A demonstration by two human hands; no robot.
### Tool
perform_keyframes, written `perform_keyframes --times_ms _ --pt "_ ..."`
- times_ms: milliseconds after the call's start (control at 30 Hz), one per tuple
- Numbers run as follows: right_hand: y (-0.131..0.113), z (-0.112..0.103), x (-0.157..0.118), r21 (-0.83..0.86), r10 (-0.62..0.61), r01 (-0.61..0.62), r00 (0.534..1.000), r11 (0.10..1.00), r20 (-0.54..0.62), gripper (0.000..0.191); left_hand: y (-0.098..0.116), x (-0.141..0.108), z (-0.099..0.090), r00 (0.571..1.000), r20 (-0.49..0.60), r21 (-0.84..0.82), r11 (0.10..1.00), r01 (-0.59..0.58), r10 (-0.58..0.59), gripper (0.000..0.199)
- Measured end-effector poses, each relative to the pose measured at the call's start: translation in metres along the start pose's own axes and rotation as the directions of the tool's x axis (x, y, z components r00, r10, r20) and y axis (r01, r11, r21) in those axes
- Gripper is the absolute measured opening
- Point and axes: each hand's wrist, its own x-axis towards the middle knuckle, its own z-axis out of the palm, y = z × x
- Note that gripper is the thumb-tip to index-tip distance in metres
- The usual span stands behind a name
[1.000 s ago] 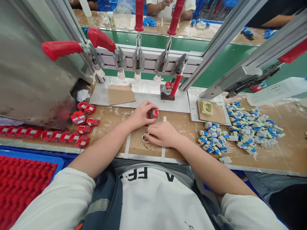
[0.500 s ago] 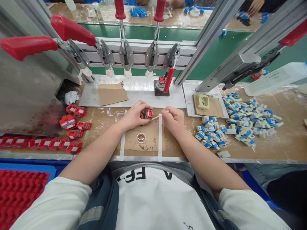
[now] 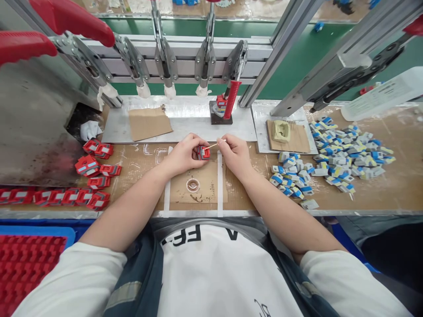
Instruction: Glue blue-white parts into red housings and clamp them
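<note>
My left hand (image 3: 187,153) is closed around a small red and grey plastic part (image 3: 203,152), its open recess facing up and to the right. Between the thumb and fingers of my right hand (image 3: 234,152) is a thin wooden stick (image 3: 211,145), which could be a cotton swab. The stick's far end reaches the recess of the red part; whether it touches is too small to tell. Below the hands, a small round clear dish (image 3: 193,185) with a little brownish liquid sits on a cardboard sheet (image 3: 211,189).
Red parts (image 3: 88,165) lie to the left, by a blue crate (image 3: 71,233). Several toggle clamps (image 3: 165,61) stand behind; one presses a red part on a black block (image 3: 220,118). Blue-white parts (image 3: 350,154) are heaped right, near a putty-coloured mould (image 3: 280,131) and a bottle (image 3: 383,94).
My right hand has tilted and raised the stick, so its end now points down into the red part's recess. The camera view has dipped slightly.
</note>
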Motion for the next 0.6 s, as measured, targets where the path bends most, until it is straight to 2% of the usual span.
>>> perform_keyframes --times_ms 100,300,600 --pt "0.0008 0.0000 0.0001 -0.012 -0.007 0.007 1.000 1.000 0.003 0.045 -0.0003 -0.0001 0.0005 1.000 -0.005 0.004 1.000 -0.006 0.006 0.037" --pt "0.0002 -0.0021 -0.0005 -0.068 -0.034 0.029 0.998 0.997 -0.061 0.041 0.0012 -0.0010 0.0007 1.000 -0.014 -0.009 1.000 0.007 -0.007 0.038" --pt "-0.0085 -0.0045 -0.0074 -0.075 -0.083 0.082 0.996 0.994 -0.009 0.042 -0.0002 -0.0001 0.0024 0.999 -0.021 -0.035 0.999 0.032 -0.033 0.039"
